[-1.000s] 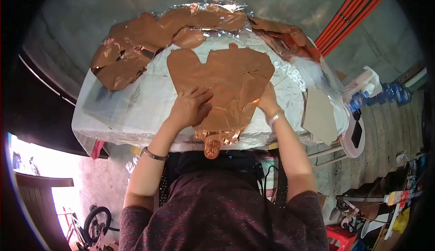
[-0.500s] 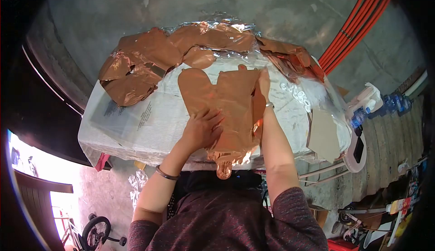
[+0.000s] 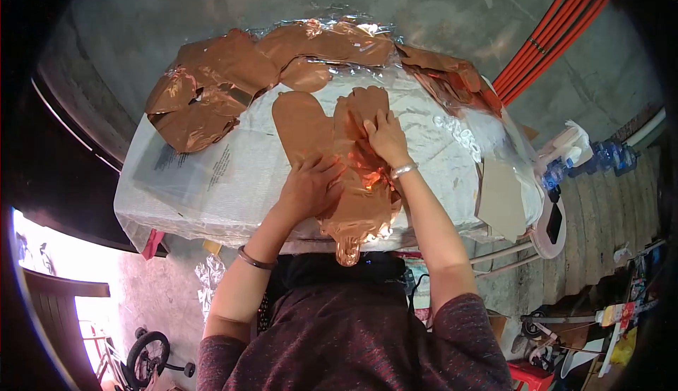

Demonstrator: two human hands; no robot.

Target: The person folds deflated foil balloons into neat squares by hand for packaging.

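Left hand (image 3: pixel 312 186) is lying on the foil (image 3: pixel 302 119), right hand (image 3: pixel 387 139) is pressing its folded side, hands sitting apart, fingers unclenched; foil is resting on the table (image 3: pixel 240 211), neck (image 3: pixel 347 252) overhanging, more foils (image 3: pixel 222 66) lying behind

Foil sheet (image 3: pixel 300 119) lay mid-bench (image 3: pixel 251 172), near end overhanging the person's edge. Left hand (image 3: pixel 312 188) sat on its left side, right hand (image 3: pixel 387 140) on its far right part. Foil pile (image 3: pixel 222 70) ran along the far edge from left to middle; second pile (image 3: pixel 445 72), far right. Cardboard (image 3: pixel 501 200) at the right end, bottles (image 3: pixel 609 155) past it.
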